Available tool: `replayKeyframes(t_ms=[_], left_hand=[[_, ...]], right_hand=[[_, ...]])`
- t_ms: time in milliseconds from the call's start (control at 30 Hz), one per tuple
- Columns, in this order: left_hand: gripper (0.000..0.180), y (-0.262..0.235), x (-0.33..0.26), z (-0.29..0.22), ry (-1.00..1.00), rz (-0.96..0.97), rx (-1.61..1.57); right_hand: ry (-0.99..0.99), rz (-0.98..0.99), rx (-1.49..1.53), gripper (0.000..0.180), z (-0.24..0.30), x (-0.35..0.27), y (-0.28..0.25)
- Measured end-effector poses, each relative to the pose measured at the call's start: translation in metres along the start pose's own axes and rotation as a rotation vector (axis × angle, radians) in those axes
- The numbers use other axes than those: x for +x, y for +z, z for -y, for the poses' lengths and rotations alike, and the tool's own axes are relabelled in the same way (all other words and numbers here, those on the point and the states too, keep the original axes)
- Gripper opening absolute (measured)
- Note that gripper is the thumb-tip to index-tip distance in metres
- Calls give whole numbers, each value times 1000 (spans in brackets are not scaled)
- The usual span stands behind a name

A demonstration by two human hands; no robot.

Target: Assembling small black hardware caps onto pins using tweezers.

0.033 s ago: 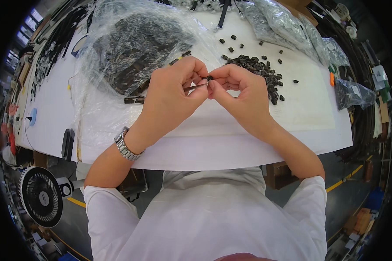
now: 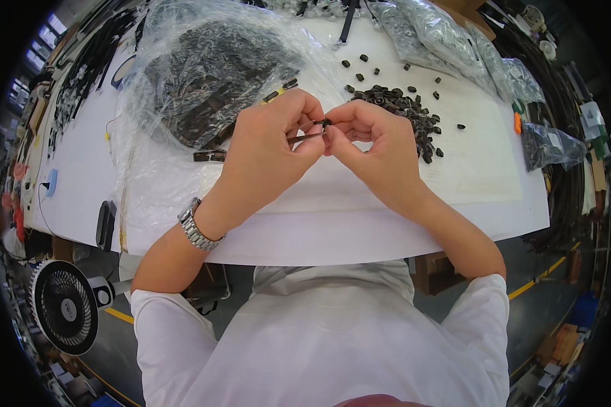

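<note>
Above the middle of the table my fingertips meet. My left hand point(image 2: 266, 152), with a metal-banded watch point(image 2: 195, 227) on its wrist, is closed on a narrow dark strap point(image 2: 305, 137) whose rear part is hidden by the palm. My right hand point(image 2: 387, 146) pinches a small black loop point(image 2: 327, 123) at the strap's end. Whether the strap passes through the loop cannot be made out. Just beyond my right hand lies a pile of small black loops point(image 2: 407, 108), several scattered around it. Left of my left hand, a large clear plastic bag point(image 2: 217, 68) holds dark brown straps.
The white table point(image 2: 305, 237) has its curved near edge in front of me. Filled plastic bags point(image 2: 448, 44) lie at the back right, a smaller one point(image 2: 553, 146) at the right edge. A black case point(image 2: 106, 225) stands near the left edge; a fan point(image 2: 64, 306) is below it.
My left hand has shifted very slightly, showing a little more of a yellow-marked piece behind it. Both hands keep their grips.
</note>
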State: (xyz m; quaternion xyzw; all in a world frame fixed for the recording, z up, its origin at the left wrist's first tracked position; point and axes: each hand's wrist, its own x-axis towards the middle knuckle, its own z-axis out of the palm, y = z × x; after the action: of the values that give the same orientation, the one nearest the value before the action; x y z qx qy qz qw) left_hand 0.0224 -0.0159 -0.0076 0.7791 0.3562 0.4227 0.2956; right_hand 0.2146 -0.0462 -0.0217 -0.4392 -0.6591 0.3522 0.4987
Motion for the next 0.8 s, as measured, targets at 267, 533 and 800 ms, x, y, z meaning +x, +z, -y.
replayKeyframes(t_ms=[267, 533, 800], left_hand=[[9, -8, 10, 15, -189, 112, -171], [19, -19, 15, 17, -350, 244, -225], [25, -15, 4, -20, -465, 379, -255]], right_hand=[[260, 70, 293, 16, 0, 4, -4], [257, -17, 220, 16, -9, 5, -14], [164, -121, 29, 14, -7, 4, -18]])
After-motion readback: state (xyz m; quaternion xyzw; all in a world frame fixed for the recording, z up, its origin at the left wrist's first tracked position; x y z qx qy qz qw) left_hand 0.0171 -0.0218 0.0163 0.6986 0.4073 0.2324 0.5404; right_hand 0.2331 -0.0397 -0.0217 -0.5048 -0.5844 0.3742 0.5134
